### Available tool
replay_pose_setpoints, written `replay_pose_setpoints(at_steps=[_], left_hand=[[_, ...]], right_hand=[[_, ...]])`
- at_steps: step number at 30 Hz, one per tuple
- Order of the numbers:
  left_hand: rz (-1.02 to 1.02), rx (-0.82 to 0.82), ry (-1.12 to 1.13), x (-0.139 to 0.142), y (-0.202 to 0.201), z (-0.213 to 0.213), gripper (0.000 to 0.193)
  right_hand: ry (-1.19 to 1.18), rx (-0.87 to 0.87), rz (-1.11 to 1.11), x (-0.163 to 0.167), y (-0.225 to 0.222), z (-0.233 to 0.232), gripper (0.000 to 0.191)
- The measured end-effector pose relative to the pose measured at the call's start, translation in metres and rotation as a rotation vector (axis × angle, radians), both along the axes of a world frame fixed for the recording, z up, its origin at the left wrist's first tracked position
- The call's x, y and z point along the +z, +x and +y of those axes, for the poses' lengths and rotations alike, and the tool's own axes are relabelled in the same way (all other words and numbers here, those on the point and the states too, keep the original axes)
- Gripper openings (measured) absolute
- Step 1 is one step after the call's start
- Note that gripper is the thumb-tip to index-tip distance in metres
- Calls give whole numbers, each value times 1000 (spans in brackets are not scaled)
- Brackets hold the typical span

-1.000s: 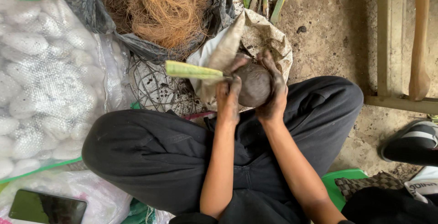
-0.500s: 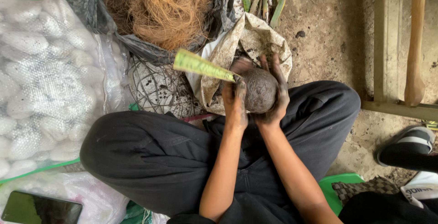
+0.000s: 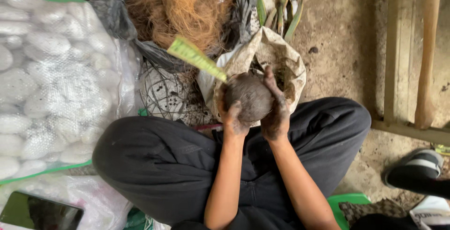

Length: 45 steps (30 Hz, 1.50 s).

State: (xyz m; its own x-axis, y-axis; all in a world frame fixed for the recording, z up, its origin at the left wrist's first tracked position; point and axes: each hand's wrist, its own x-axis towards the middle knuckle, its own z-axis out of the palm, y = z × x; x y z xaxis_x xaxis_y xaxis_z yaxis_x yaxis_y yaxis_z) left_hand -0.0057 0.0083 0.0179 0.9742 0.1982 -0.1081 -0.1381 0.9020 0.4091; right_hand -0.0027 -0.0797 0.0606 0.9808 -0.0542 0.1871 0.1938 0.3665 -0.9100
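Both my hands cup a round ball of dark soil (image 3: 250,96) over my lap. My left hand (image 3: 232,117) grips its lower left side. My right hand (image 3: 276,110) wraps the right side, fingers dirty with soil. A green leaf blade (image 3: 194,56) sticks out of the ball toward the upper left. Right behind the ball sits an open paper sack of soil (image 3: 281,59).
A black bag of brown coconut fibre (image 3: 183,5) lies at the top. A clear bag of white pebbles (image 3: 51,85) fills the left. A phone (image 3: 40,213) lies at the lower left. Wooden posts (image 3: 412,56) and another person's shoe (image 3: 415,174) are on the right.
The leaf blade has swung from pointing left to slanting up-left as my hands turned the ball. The hands stay closed around it.
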Motion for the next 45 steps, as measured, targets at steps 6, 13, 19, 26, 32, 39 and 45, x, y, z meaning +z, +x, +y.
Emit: replay_pose_setpoints(at_steps=[6, 13, 19, 26, 32, 39, 45], left_hand=[[124, 301, 36, -6, -3, 39, 80], [201, 425, 59, 7, 3, 52, 82], [122, 367, 33, 7, 8, 48, 77], [214, 407, -59, -18, 11, 38, 76], [288, 424, -142, -29, 10, 30, 76], [492, 407, -274, -31, 11, 26, 76], [310, 373, -237, -18, 13, 31, 73]], right_hand=[[-427, -71, -94, 19, 31, -2, 54], [-632, 52, -85, 40, 94, 24, 44], [-901, -47, -270, 47, 136, 51, 48], [-1160, -65, -378, 44, 180, 87, 75], [-1462, -56, -375, 39, 217, 117, 107], [-1208, 37, -256, 29, 230, 118, 59], [-794, 71, -374, 63, 209, 62, 41]])
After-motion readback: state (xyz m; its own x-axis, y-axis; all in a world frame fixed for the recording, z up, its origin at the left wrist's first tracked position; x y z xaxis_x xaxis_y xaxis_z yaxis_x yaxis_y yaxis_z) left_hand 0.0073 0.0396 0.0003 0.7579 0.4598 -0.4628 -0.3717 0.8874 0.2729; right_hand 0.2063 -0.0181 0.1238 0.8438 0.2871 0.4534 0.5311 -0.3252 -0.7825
